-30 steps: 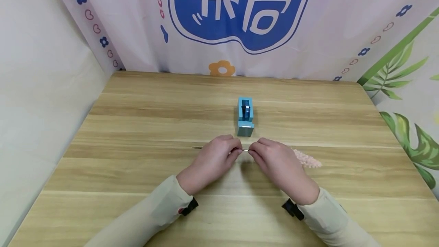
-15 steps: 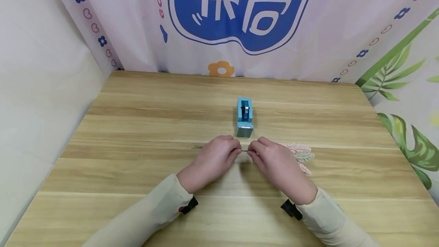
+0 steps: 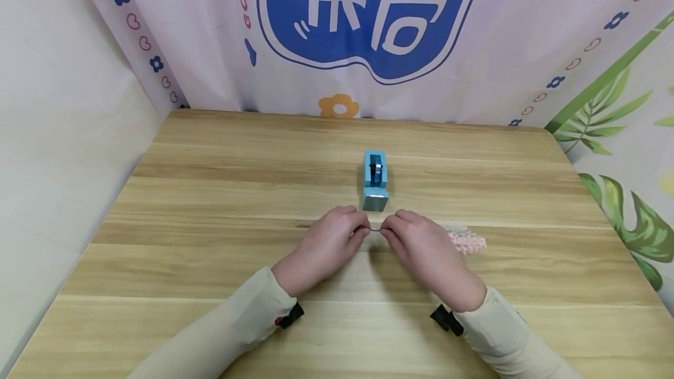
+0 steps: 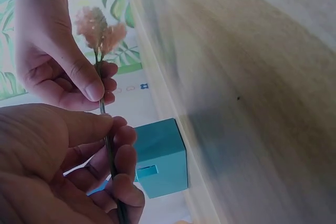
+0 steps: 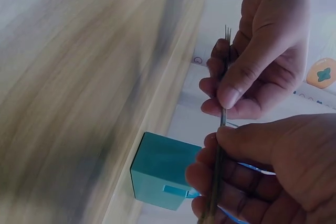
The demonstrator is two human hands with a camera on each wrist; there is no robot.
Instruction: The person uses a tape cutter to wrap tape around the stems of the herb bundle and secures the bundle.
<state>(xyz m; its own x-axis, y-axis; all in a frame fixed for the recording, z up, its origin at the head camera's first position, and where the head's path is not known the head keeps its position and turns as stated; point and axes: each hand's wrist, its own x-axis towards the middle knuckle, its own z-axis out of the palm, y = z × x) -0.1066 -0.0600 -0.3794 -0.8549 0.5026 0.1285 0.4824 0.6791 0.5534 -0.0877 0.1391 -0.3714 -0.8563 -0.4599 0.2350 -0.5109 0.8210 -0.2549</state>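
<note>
Both hands hold a bundle of thin flower stems (image 5: 223,116) level, just in front of the teal tape dispenser (image 3: 375,177). My left hand (image 3: 329,241) pinches the stems between thumb and fingers, and the bare stem ends (image 5: 228,32) stick out past it. My right hand (image 3: 423,250) pinches close beside, leaving a short shiny stretch of stem between the thumbs. Beyond the right hand, fluffy pink flower heads (image 3: 468,243) show with a paler one partly behind. The left wrist view has these pink flower heads (image 4: 97,30) above the right hand.
A wood-grain table (image 3: 221,192) lies under the hands. Behind it hangs a printed cloth (image 3: 210,34) with a blue emblem, and a leaf-patterned wall covering (image 3: 632,192) is at the right. Black wrist camera mounts (image 3: 447,320) sit below the sleeves.
The flower heads have turned about the stem line, spreading into separate pink and pale green sprigs half a second ago and now bunching again. Both hands stay in nearly the same place.
</note>
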